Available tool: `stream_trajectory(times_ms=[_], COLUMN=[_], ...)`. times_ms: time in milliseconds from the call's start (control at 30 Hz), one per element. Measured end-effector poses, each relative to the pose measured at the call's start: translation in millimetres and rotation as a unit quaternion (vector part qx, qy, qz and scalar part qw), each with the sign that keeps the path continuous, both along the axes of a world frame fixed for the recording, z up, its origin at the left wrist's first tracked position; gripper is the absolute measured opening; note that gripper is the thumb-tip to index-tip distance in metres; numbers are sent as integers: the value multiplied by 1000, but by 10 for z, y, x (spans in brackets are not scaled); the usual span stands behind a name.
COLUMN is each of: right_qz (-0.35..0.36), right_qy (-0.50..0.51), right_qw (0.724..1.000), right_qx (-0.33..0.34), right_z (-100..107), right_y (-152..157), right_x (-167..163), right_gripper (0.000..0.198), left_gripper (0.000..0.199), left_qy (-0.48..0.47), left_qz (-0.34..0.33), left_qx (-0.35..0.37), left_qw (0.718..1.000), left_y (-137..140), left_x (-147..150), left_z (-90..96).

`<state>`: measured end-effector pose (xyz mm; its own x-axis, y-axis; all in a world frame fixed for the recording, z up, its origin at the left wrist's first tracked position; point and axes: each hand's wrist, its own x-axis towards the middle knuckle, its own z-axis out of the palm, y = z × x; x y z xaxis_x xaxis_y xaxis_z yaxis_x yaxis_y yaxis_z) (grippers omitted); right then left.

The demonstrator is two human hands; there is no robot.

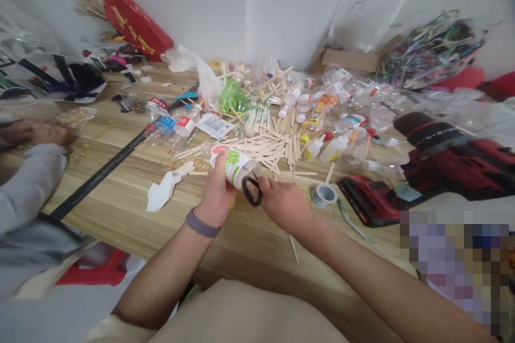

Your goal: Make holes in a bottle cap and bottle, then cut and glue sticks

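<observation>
My left hand (217,187) is wrapped round a plastic bottle (235,165) with a white, green and red label. The bottle lies tilted above the table, its neck pointing away to the left and its wide end towards my right hand (279,198). That hand is closed on black-handled scissors (252,191), one dark loop showing at the bottle's wide end. Their blades are mostly hidden, so I cannot tell how far they reach into the plastic. Just beyond the bottle lies a heap of wooden sticks (261,147). A crumpled white tissue (163,190) rests left of my left hand.
On the right stand a red and black power drill (454,161), a wire spool (324,195) and glue bottles (314,148). Plastic bottles (185,123) crowd the table's back. At far left are another person's hands (50,131); a black bar (100,174) lies between us.
</observation>
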<state>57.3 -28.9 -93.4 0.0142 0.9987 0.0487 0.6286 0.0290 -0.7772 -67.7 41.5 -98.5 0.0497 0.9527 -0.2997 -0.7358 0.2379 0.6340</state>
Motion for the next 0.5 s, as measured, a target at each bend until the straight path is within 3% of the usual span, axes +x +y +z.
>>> stream_trajectory(times_ms=[67, 233, 333, 500], right_qz=[5, 28, 29, 14], right_qy=[31, 103, 84, 42], right_qw=[999, 994, 996, 999], right_qx=[-7, -21, -18, 0], right_z=[-39, -30, 61, 87], right_y=[-7, -17, -18, -4], right_x=[-40, -156, -101, 56], right_gripper=[41, 60, 50, 16], left_gripper=[10, 21, 15, 11], left_qy=[-1, 34, 27, 4], left_qz=[19, -31, 5, 24], left_qx=[20, 43, 41, 6], left_qw=[1000, 998, 999, 1000], left_y=[-19, -53, -51, -38], left_x=[10, -5, 9, 54], left_z=[16, 86, 82, 29])
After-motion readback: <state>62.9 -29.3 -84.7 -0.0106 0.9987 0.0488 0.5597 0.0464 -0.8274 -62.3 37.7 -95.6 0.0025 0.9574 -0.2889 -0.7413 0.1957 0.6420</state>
